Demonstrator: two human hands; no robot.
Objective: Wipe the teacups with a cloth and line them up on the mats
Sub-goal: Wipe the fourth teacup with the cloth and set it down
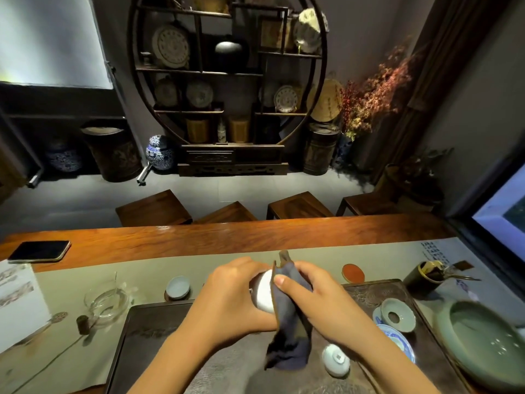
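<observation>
Left of the grips a glass pitcher [106, 304] stands near a dark phone [39, 251] on the wooden bench [227, 234], right of them lie a celadon strainer [397, 314], a wide green bowl [483, 339] and a red round box [353, 273], and beyond stands a round display shelf [227, 81].

Surface [255, 231] is a long reddish wood slab. I see a grey-green runner [176, 265] along it, phone [39, 251] far left on bare wood. On the runner: dark tea tray [159, 331] near centre, glass pitcher [106, 302] left, pale cup on mat [177, 287], red coaster [353, 273], dark tool holder [424, 275] and green basin [483, 336] right.
</observation>
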